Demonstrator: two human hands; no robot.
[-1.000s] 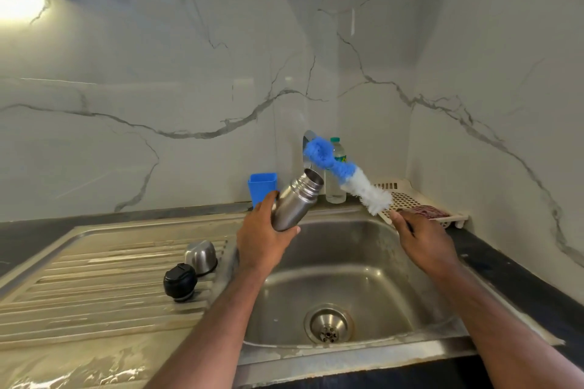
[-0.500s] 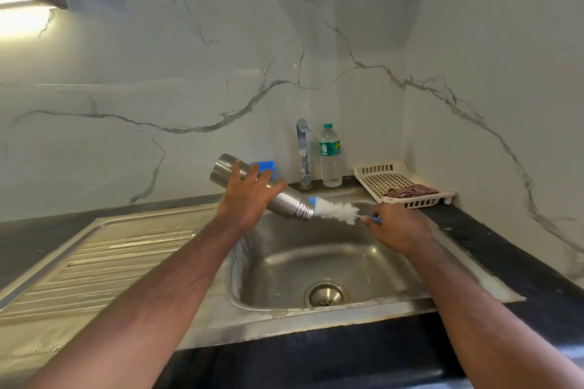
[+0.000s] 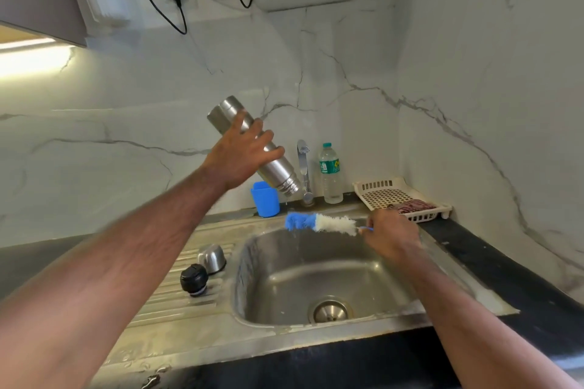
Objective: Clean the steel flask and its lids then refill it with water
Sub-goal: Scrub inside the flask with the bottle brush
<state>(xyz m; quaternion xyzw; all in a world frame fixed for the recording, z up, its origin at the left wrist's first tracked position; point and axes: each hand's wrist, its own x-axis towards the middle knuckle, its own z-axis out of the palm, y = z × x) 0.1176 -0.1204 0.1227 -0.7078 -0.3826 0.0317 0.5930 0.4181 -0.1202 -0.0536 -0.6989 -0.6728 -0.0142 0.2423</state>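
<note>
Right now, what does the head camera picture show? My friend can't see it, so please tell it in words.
A person's left hand holds a steel flask tilted mouth-down over a steel sink, while the right hand holds a blue-and-white bottle brush just below it. A black lid and a steel cap sit on the drainboard.

Brush (image 3: 322, 223) out of raised flask (image 3: 252, 144)

A steel sink (image 3: 196, 331) sat in a dark counter (image 3: 505, 262). On its drainboard stood a steel cup (image 3: 212, 258) and black lid (image 3: 193, 279) (just beside each other). Behind stood a blue cup (image 3: 266, 199), bottle (image 3: 330, 174) and tray (image 3: 392, 193).
</note>
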